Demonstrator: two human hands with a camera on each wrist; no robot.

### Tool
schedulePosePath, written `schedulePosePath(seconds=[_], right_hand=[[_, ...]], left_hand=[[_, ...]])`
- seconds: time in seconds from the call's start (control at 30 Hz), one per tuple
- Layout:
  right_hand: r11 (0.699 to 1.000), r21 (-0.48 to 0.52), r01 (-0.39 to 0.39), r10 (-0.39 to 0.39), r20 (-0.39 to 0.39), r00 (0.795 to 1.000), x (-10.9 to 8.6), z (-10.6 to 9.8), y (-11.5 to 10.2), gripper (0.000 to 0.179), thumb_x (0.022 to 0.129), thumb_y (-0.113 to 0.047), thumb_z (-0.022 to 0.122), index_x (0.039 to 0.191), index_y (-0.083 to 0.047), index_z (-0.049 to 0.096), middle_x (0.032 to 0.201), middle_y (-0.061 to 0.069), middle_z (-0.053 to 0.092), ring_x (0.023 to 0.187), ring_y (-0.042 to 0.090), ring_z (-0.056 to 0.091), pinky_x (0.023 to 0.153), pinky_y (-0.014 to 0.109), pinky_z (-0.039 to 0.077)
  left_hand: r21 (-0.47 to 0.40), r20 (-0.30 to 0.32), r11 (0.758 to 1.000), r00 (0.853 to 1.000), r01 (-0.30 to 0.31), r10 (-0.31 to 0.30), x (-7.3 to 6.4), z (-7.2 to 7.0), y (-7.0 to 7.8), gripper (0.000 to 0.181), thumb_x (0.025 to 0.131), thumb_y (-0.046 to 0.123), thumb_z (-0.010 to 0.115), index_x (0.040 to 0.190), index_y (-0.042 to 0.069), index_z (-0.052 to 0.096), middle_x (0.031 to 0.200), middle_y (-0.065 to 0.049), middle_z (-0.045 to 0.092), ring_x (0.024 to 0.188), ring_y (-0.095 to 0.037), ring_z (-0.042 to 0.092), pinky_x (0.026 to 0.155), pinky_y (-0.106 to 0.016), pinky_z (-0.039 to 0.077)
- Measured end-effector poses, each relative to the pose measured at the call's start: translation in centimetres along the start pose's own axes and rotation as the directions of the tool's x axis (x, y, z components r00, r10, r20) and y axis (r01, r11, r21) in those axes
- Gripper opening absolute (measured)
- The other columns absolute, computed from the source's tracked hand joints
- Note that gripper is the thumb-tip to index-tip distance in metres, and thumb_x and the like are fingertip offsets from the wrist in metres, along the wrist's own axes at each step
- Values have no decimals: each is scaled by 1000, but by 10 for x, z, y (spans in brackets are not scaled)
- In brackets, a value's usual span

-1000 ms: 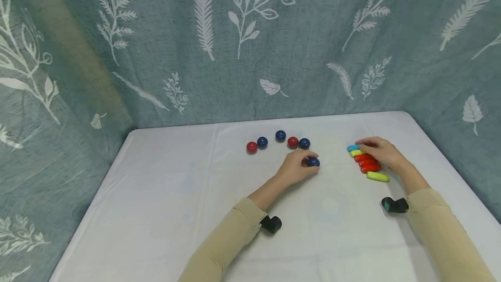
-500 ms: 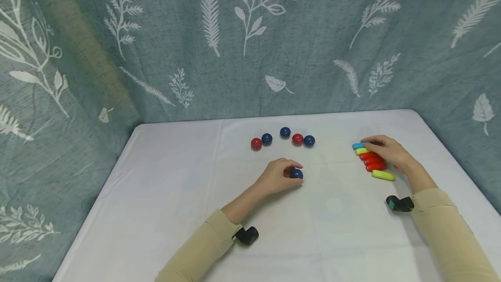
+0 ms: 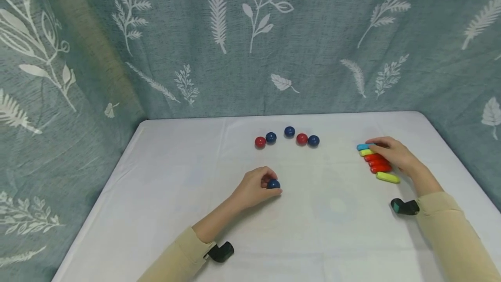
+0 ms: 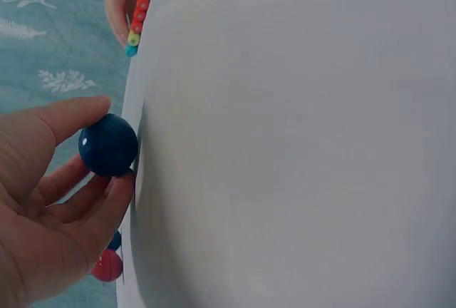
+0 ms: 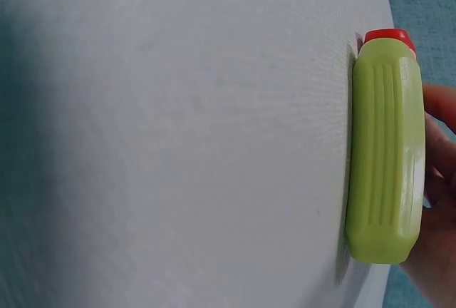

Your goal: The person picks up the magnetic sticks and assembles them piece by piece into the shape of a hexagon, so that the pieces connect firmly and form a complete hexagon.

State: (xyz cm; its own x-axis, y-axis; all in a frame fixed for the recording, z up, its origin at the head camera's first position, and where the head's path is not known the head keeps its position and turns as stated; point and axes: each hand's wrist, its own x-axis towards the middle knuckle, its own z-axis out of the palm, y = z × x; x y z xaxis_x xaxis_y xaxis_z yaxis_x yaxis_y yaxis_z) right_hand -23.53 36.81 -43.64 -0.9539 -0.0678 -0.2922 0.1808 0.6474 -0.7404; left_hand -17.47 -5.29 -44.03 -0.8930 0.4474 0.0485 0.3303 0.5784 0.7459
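My left hand (image 3: 251,189) pinches a glossy dark blue ball (image 3: 273,184) between thumb and fingers, over the middle of the white table. Close up in the left wrist view, the same ball (image 4: 108,145) sits at the fingertips. On the right side, my right hand (image 3: 396,155) holds a stubby blue plastic stick (image 3: 364,147) at the far end of a slanted row. Below it lie a yellow stick (image 3: 365,152), several red sticks (image 3: 380,168) and a lime stick (image 3: 387,177) nearest me. Grooves run along the lime stick (image 5: 385,151) in the right wrist view.
Near the back edge rest red and blue balls: a red ball (image 3: 260,142) beside a blue ball (image 3: 271,138), a lone blue ball (image 3: 289,132), then another red ball (image 3: 302,139) touching a blue ball (image 3: 313,141). A patterned green curtain (image 3: 235,86) hangs behind the table.
My left hand has carried the blue ball away from the back balls, leftward and toward me. My right hand stays at the sticks. The head view has shifted slightly.
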Motion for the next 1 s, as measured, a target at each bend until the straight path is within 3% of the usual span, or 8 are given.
schedulePosePath(seconds=[0.17, 0.4, 0.53, 0.67, 0.8, 1.0], right_hand=[[1000, 3, 3, -3, 16, 1000, -1, -3, -1, 65, 102, -46, 42, 143, 4, 38, 148, 32, 26, 123, 44, 36, 102, 55, 34], [1000, -17, -5, 6, 63, 998, -2, -8, -6, 62, 103, -42, 43, 142, 7, 39, 144, 33, 32, 119, 43, 39, 101, 56, 36], [996, -92, 1, 5, 70, 998, -1, -10, -12, 62, 103, -43, 44, 140, 7, 42, 137, 32, 42, 108, 38, 45, 84, 42, 45], [988, -155, 16, -5, 71, 997, 1, -8, -21, 60, 102, -41, 48, 138, 7, 45, 131, 31, 47, 97, 32, 49, 71, 31, 43], [966, -241, 92, -77, 70, 995, 5, -1, -31, 54, 100, -36, 55, 133, 6, 52, 126, 30, 53, 95, 31, 52, 76, 37, 46], [921, -314, 231, -215, 86, 973, 9, 12, -43, 40, 97, -25, 61, 125, 3, 61, 128, 29, 54, 109, 41, 51, 92, 58, 42]], left_hand=[[32, -35, 997, 997, -64, 65, -14, -6, -3, 26, 85, 15, 76, 110, 11, 70, 99, -2, 64, 86, -13, 57, 76, -26, 48], [33, -23, 996, 997, -79, 80, -30, -13, -6, 29, 86, 14, 75, 113, 5, 70, 103, -6, 63, 93, -17, 61, 81, -27, 52], [16, -22, 995, 995, -94, 95, -36, -16, -9, 35, 86, 10, 74, 118, 0, 67, 107, -9, 64, 96, -19, 63, 84, -28, 52], [-28, -25, 996, 996, -85, 85, -41, -18, -12, 35, 86, 9, 73, 119, -2, 66, 108, -9, 65, 97, -19, 64, 86, -27, 52], [-71, -25, 996, 998, -61, 59, -44, -19, -14, 34, 87, 10, 73, 119, -1, 66, 106, -8, 66, 96, -19, 65, 85, -26, 52], [-84, -37, 996, 999, -42, 39, -46, -18, -16, 36, 86, 14, 75, 118, 0, 67, 106, -8, 66, 95, -18, 65, 84, -26, 52]])
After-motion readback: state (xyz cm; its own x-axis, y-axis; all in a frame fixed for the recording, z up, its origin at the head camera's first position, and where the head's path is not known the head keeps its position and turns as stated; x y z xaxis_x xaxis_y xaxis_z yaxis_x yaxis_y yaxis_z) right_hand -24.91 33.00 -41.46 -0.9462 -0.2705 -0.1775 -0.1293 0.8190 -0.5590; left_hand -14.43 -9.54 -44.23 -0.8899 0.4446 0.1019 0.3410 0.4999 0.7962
